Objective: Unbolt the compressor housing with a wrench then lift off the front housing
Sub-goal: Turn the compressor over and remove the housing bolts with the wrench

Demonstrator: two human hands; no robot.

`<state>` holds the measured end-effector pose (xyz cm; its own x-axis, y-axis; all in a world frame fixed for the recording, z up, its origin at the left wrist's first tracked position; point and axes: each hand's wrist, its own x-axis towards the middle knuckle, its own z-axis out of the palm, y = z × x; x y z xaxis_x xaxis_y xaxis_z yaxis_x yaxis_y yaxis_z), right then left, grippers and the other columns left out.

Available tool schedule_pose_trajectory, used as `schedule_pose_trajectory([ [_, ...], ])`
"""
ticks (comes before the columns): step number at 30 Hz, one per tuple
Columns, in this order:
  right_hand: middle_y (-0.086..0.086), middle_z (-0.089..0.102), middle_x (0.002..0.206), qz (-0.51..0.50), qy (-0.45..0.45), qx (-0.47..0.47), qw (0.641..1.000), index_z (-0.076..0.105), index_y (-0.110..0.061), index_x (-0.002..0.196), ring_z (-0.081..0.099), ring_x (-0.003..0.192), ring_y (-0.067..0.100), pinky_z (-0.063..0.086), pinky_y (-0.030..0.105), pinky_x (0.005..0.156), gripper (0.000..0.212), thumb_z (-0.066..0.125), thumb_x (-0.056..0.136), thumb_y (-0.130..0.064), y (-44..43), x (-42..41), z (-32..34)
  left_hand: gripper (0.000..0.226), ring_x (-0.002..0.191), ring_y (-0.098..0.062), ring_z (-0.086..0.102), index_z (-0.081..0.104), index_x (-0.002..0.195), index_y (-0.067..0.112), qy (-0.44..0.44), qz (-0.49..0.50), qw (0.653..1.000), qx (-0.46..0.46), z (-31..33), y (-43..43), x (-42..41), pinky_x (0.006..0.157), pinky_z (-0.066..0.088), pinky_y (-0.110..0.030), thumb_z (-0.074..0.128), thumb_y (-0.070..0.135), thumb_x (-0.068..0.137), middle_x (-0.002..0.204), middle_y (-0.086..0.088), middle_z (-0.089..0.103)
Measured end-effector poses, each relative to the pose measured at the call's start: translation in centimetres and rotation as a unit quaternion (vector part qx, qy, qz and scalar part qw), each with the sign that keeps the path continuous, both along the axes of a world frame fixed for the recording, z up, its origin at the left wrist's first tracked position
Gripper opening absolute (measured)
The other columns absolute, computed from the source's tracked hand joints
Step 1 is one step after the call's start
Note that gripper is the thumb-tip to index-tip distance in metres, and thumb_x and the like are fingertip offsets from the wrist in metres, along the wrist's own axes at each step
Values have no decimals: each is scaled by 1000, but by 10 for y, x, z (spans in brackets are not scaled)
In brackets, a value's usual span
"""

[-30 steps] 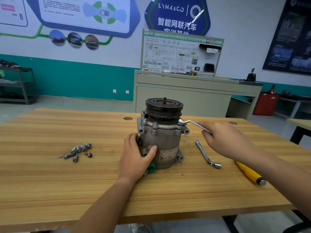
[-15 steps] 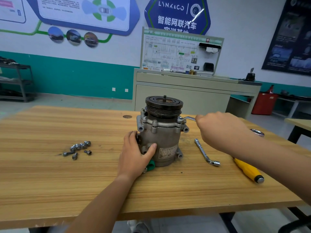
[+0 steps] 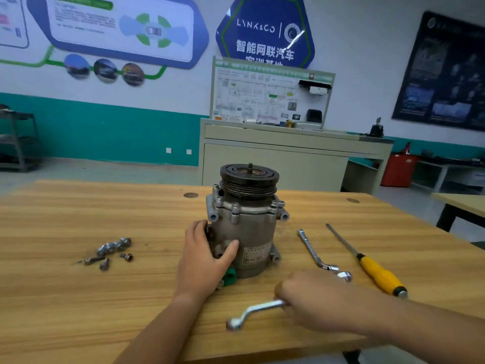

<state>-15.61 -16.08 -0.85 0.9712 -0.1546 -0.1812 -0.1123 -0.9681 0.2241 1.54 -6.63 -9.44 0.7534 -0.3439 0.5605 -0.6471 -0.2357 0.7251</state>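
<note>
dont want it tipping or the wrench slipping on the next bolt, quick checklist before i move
1. compressor upright on the table: ok.
2. left hand grips its body: ok.
3. right hand holds the wrench: ok.
4. wrench seated on a bolt: not ok, it is off the housing, in front of the compressor.
5. loose bolts lie apart, left of the compressor: ok.
6. which housing bolts are in: cannot tell.

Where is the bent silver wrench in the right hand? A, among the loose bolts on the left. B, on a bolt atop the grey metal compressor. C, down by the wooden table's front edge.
C: the right hand grips the bent silver wrench near the front edge of the wooden table, clear of the grey metal compressor.
</note>
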Motion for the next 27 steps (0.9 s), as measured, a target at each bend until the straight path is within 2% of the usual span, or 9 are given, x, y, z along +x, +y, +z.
schedule_pose_trajectory([
  [3, -2, 52, 71, -60, -104, 65, 991, 58, -19, 82, 51, 69, 17, 38, 30, 55, 25, 41, 94, -31, -20, 5, 27, 84, 115, -16, 45, 38, 134, 11, 9, 1, 1000, 8, 0, -1, 0, 98, 41, -33, 52, 62, 68, 134, 2, 33],
  [5, -7, 51, 57, -79, -134, 167, 974, 62, -28, 69, 49, 56, 5, 37, 22, 49, 31, 48, 89, -47, -28, 1, 44, 85, 115, -16, 45, 37, 134, 10, 5, 1, 1000, 6, 1, -1, 1, 98, 42, -35, 52, 62, 68, 134, 1, 33],
  [7, -8, 45, 47, -96, -178, 233, 951, 67, -39, 66, 40, 43, 3, 27, 15, 41, 29, 51, 83, -55, -33, -3, 55, 85, 116, -16, 45, 38, 134, 11, 5, 0, 1000, 2, 1, -1, 1, 99, 42, -35, 52, 63, 68, 133, 1, 33],
  [10, -5, 50, 55, -103, -272, 136, 947, 69, -19, 84, 41, 47, 6, 26, 22, 44, 33, 47, 91, -42, -44, -4, 58, 85, 116, -17, 46, 38, 133, 11, 7, 4, 1000, 5, 0, -1, 1, 97, 43, -38, 51, 64, 68, 134, 1, 33],
  [14, -10, 50, 67, -106, -333, 6, 937, 61, -22, 109, 44, 60, 9, 28, 25, 48, 25, 41, 97, -30, -50, -4, 57, 87, 119, -17, 44, 35, 137, 12, 12, 3, 1000, 7, 0, -1, 0, 99, 42, -38, 51, 64, 68, 136, 1, 32],
  [16, -6, 54, 77, -106, -315, -40, 942, 54, -27, 121, 45, 67, 14, 29, 25, 49, 28, 38, 98, -29, -49, -2, 57, 88, 120, -16, 42, 34, 138, 12, 13, 2, 1000, 11, 1, 0, 0, 100, 42, -37, 50, 64, 69, 137, 1, 32],
  [18, -2, 58, 84, -111, -280, -89, 949, 48, -29, 125, 44, 68, 17, 29, 25, 48, 29, 36, 99, -26, -46, 1, 58, 88, 120, -16, 43, 33, 138, 12, 13, 2, 1000, 12, 1, 0, -1, 100, 42, -37, 50, 64, 69, 137, 1, 32],
  [23, -1, 30, 62, -72, -203, -252, 943, 36, -14, 122, 27, 48, 14, 19, 26, 40, 32, 40, 91, -5, -27, -4, 60, 85, 122, -16, 41, 31, 139, 12, 8, 9, 1000, 15, 1, -1, -2, 99, 41, -35, 53, 60, 73, 139, 1, 30],
  [27, 3, 25, 60, -47, -140, -307, 940, 40, -3, 116, 24, 46, 15, 19, 26, 38, 24, 39, 92, 1, -8, -1, 69, 86, 122, -17, 42, 30, 140, 13, 11, 8, 1000, 22, 2, 0, -3, 99, 42, -37, 51, 61, 72, 141, 1, 29],
])
